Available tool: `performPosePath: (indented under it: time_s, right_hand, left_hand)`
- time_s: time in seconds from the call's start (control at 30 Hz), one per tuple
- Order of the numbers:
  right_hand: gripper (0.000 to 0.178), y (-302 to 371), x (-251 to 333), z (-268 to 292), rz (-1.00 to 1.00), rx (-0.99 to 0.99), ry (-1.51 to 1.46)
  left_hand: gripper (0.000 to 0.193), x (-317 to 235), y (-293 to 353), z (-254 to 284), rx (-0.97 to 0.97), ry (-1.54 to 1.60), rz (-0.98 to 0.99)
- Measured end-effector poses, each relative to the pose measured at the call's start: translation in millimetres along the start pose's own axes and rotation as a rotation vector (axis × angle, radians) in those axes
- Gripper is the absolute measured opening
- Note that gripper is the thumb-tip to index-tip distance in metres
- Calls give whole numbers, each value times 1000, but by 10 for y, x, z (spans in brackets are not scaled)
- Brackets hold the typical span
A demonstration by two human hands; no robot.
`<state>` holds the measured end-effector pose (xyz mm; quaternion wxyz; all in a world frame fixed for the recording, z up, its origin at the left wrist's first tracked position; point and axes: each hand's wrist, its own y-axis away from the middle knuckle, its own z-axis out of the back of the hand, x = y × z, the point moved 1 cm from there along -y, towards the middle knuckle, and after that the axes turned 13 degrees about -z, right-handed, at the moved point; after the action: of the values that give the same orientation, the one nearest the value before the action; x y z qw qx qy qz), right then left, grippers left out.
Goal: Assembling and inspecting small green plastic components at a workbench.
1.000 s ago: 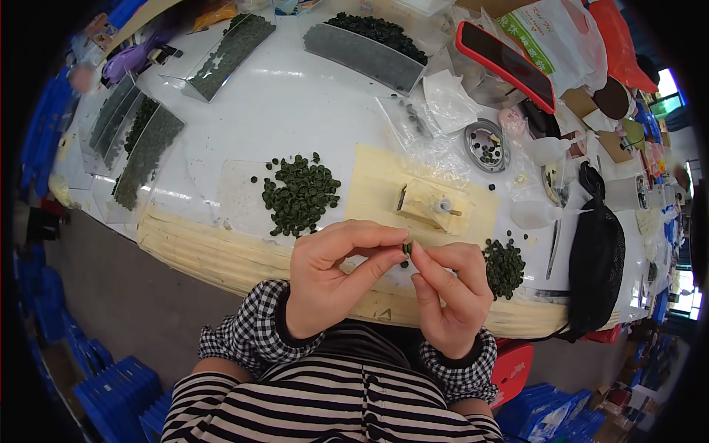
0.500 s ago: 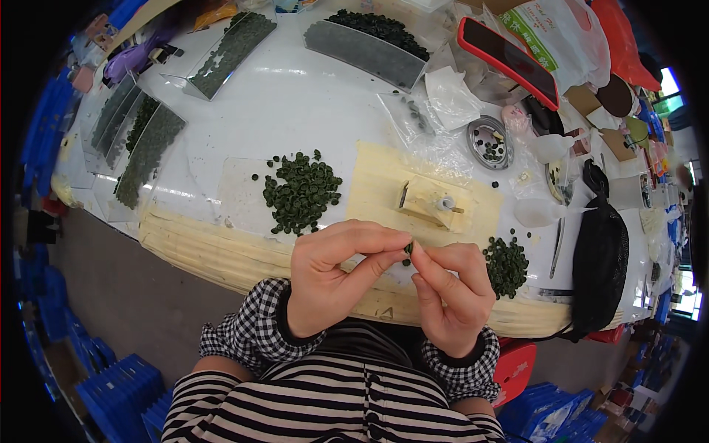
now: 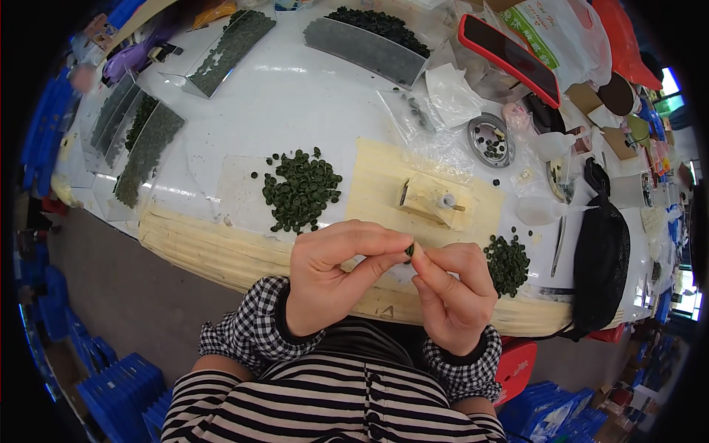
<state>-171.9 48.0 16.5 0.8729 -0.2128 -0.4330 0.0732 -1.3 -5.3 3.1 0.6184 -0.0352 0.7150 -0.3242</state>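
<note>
Little changed since a second ago: left hand (image 3: 332,277) and right hand (image 3: 454,292) still pinch one green disc (image 3: 408,252); pile (image 3: 301,189) at 11 o'clock untouched.

bright, sharp, glare patches, bent edges

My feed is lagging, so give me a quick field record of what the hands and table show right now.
left hand: pinches a small green disc at the fingers
right hand: meets the same disc from the other side
left pile: green discs, loose on the white table
right pile: smaller, by the right hand
jig: pale block on a cream mat, beyond the hands
trays: long, holding discs, at the far edge
phone: red case, far right
</note>
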Motion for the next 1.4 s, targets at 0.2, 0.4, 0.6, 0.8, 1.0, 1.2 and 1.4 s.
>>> performPosePath:
  time_s: [0.2,0.4,0.6,0.8,1.0,1.2,1.4]
  right_hand:
    - [38,9,11,-6,-35,-33,-6]
    - [37,7,12,-4,-10,-33,2]
    - [38,10,13,-5,13,-42,5]
    - [39,17,22,-8,23,-50,40]
    - [40,18,19,-15,33,-50,58]
    - [42,18,11,-20,48,-44,60]
    - [44,13,-19,-3,93,-28,82]
  left_hand:
    - [24,15,-6,-14,-17,31,23]
    - [22,16,6,-8,-37,101,53]
    - [21,23,13,-10,-51,149,56]
    - [21,24,17,1,-40,139,50]
    - [21,25,22,-4,-51,143,58]
    - [21,27,24,3,-43,105,36]
    - [21,33,30,8,-27,99,55]
